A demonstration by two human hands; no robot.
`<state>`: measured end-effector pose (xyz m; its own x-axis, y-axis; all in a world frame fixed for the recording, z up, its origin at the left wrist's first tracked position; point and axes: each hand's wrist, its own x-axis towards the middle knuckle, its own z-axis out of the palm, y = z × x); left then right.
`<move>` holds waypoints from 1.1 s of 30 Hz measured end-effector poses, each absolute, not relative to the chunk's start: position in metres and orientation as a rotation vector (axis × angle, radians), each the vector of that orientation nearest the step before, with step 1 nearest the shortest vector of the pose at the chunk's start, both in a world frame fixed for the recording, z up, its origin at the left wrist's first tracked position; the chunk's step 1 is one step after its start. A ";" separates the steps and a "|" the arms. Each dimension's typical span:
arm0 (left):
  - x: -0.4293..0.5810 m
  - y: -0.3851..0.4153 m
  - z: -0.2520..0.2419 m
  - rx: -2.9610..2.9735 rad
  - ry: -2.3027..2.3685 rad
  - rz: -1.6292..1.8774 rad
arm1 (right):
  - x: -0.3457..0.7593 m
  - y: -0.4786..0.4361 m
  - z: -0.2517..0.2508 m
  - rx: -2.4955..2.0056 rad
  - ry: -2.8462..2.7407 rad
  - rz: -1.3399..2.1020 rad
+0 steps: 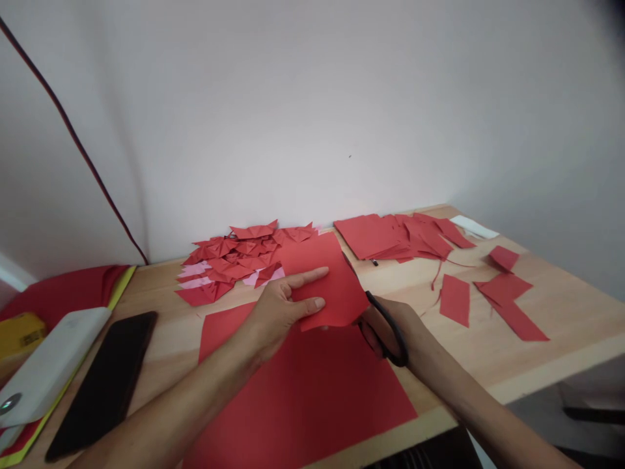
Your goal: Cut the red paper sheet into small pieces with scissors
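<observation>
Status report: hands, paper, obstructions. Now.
Left hand holding paper. Right hand holding scissors at paper's right edge. Large sheet beneath; nothing visibly blocking.

A pale wooden tabletop bears a large red sheet, with a black phone to its left, folded red papers behind it and loose red pieces to its right.

Small sheet — plain bright red; large sheet shows a deeper, unpatterned red. Scissors: black handle. Folded pieces: red, with pink ones among them. Stacked paper and loose cuttings: red. Tabletop: pale tan, faint wood grain. Wall: greyish white. Phone-like slab — black. Rounded device: white. Small packet: yellow, dark patch.
</observation>
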<state>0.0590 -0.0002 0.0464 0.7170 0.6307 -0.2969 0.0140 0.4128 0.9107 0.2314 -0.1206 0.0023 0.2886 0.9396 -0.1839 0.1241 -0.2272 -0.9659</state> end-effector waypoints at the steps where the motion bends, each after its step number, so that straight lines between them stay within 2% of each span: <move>1: 0.059 0.000 0.047 1.075 0.691 0.428 | 0.230 -0.121 0.004 -1.594 -0.978 1.074; 7: 0.060 0.000 0.046 1.037 0.680 0.418 | 0.227 -0.118 0.010 -1.609 -0.911 1.113; 19: 0.060 -0.004 0.051 1.023 0.676 0.426 | 0.246 -0.130 0.020 -1.611 -1.284 1.033; 33: 0.059 -0.001 0.053 0.978 0.691 0.371 | 0.239 -0.139 0.039 -1.583 -1.333 1.028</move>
<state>0.0593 -0.0011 0.0531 0.7308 0.5768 -0.3650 0.0151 0.5209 0.8535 0.2387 -0.1391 0.0393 0.1114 0.9902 -0.0843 0.3335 -0.1171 -0.9354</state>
